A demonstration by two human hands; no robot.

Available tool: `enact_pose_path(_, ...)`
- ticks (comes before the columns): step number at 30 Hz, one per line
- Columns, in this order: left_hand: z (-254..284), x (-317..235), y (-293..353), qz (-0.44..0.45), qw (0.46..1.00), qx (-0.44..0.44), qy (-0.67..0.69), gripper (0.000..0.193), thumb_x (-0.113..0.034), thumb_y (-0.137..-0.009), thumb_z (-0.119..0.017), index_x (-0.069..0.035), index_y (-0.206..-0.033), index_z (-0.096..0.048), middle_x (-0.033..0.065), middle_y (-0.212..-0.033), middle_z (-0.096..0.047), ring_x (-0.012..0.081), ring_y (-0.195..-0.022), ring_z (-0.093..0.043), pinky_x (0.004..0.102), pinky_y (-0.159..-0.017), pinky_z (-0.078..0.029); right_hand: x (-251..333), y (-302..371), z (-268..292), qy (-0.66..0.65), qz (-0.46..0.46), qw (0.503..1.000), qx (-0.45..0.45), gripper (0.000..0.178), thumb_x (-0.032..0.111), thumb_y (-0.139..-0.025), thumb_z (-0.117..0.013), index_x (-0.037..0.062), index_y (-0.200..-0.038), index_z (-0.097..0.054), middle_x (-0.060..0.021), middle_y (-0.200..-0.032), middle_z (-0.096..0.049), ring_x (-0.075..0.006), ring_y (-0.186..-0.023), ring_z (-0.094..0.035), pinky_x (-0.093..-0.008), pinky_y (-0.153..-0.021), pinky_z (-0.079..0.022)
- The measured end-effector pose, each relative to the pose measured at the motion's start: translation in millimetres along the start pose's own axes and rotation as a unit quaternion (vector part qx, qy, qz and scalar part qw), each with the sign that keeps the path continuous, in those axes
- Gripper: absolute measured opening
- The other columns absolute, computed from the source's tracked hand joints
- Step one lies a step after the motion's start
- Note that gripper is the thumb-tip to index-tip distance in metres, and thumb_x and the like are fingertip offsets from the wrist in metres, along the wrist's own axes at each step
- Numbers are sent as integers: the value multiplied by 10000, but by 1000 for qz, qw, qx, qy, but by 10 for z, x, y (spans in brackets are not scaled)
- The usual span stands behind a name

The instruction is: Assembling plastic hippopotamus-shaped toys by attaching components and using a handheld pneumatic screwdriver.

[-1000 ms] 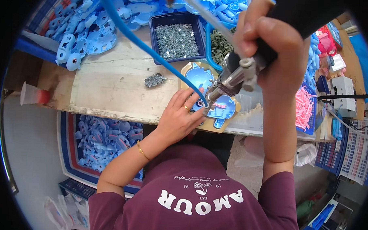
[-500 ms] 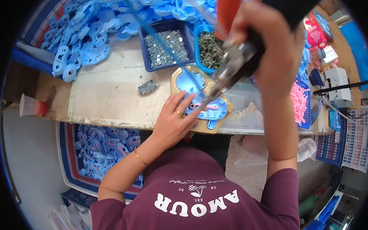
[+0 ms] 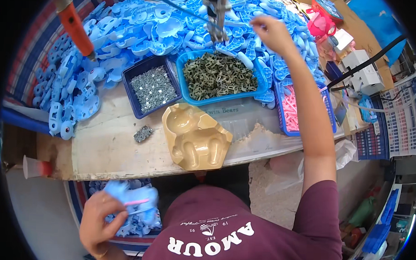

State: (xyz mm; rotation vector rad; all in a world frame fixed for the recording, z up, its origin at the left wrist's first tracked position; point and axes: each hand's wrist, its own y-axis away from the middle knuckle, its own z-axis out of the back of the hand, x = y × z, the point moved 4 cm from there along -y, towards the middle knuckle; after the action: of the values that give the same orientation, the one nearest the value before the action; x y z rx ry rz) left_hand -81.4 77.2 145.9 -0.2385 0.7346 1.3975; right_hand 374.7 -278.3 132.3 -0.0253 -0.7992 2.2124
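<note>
Low at the left, my left hand (image 3: pixel 102 218) is closed at the edge of a blue plastic toy shell (image 3: pixel 141 203) with a pink strip on it. Motion blurs the shell, which is over a striped bag (image 3: pixel 77 203) of similar blue parts below the table edge. My right hand (image 3: pixel 273 33) is raised over the heap of blue plastic parts (image 3: pixel 161 27), its fingers loosely curled with nothing seen in them. Left of it hangs a power driver (image 3: pixel 216 20), apart from the hand. On the table is a tan moulded holder (image 3: pixel 198 139) with bare hollows.
A dark blue tray (image 3: pixel 131 102) of screws and a light blue tub (image 3: pixel 209 101) of dull green metal pieces stand behind the holder. Loose screws (image 3: pixel 143 134) lie nearby. Pink sticks fill a blue basket (image 3: pixel 304 132) at right. An orange-handled tool (image 3: pixel 74 26) hangs at upper left.
My right hand has let go of the driver and stays raised. My left hand has lifted the blue shell out of the holder and carried it left, past the table edge.
</note>
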Motion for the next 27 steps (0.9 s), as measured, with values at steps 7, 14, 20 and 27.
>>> enact_pose_path(7, -174, 262, 249, 139, 970, -164, -111, 475, -213, -837, -758, -8, -1246, -631, 194, -1126, -668, 387, -1063, -602, 455, -922, -475, -209, 440, -603, 108, -16, 993, 39, 298, 114, -857, -695, 118, -1149, -638, -151, -1122, -668, -374, -1031, -647, -468, -866, -522)
enact_pose_path(14, -457, -197, -756, -82, 995, -63, -7, 426, -125, -867, -728, -47, -1275, -631, 174, -1246, -660, 367, -1104, -628, 425, -939, -501, -51, 644, 67, -8, -123, 992, -17, 232, 130, -882, -712, 89, -1108, -744, -106, -1060, -676, -222, -836, -704, -354, -739, -556)
enact_pose_path(20, -867, -826, -1577, -255, 941, -221, -2, 543, -112, -864, -725, -55, -1376, -554, 132, -1217, -674, 317, -978, -655, 411, -835, -549, 1135, 1351, 42, -430, -283, 839, 175, 230, 111, -902, -731, 0, -1104, -730, -65, -874, -729, -124, -756, -702, -257, -667, -559)
enact_pose_path(27, -1136, -870, -1857, -247, 923, -285, -71, 539, -73, -827, -719, -53, -1349, -584, 60, -1066, -695, 251, -849, -648, 357, -736, -550, 1649, 1742, -37, -487, -314, 768, 274, 177, 152, -935, -740, -5, -1014, -717, -72, -851, -734, -121, -751, -711, -268, -650, -561)
